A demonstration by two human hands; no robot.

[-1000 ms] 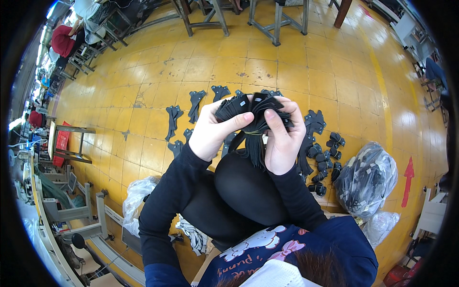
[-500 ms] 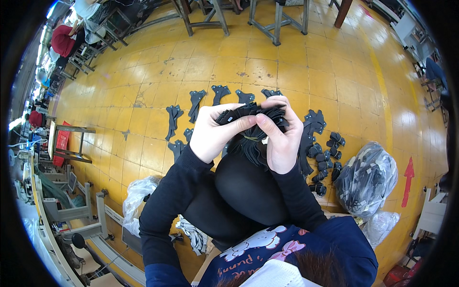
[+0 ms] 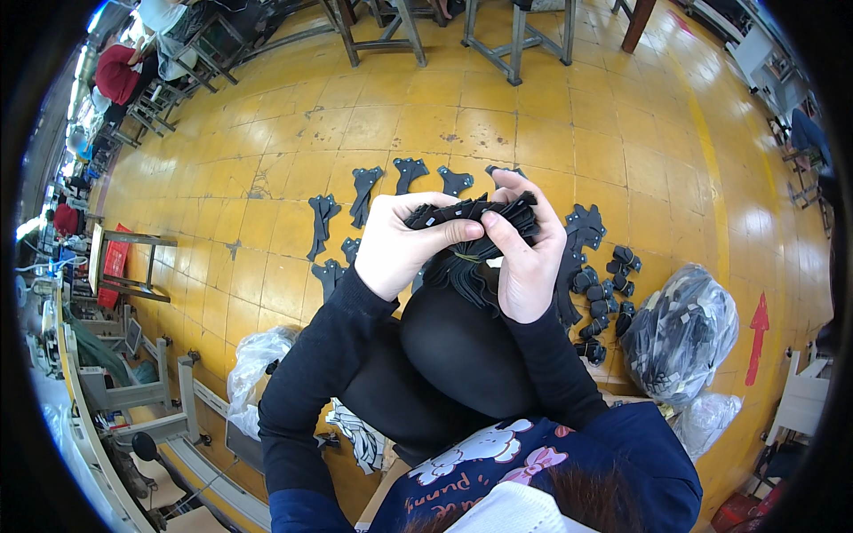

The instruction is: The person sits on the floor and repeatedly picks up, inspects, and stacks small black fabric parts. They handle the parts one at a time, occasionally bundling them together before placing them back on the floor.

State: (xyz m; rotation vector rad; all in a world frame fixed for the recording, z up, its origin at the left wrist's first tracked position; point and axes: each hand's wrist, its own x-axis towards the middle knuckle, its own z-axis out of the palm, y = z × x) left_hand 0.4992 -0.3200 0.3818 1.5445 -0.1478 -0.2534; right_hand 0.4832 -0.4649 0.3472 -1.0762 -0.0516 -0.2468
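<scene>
Both hands hold one thick bundle of flat black cut pieces (image 3: 471, 222) above my knees. My left hand (image 3: 400, 244) grips its left end, thumb lying across the top. My right hand (image 3: 524, 253) grips the right end, fingers curled over the far edge. A thin yellowish band (image 3: 464, 257) wraps the bundle just below my thumbs. Underneath, the pieces fan downward against my black-clad legs (image 3: 462, 338).
Flat black pieces (image 3: 364, 191) lie in rows on the yellow tiled floor (image 3: 267, 160) ahead. Several banded bundles (image 3: 604, 293) sit to my right, beside a clear bag of black pieces (image 3: 680, 333). Another plastic bag (image 3: 253, 364) lies left. Stools (image 3: 515, 27) stand far ahead.
The bundle has been turned and squeezed together between both hands, which have drawn closer to each other. The pieces now stand edge-up instead of spread out.
</scene>
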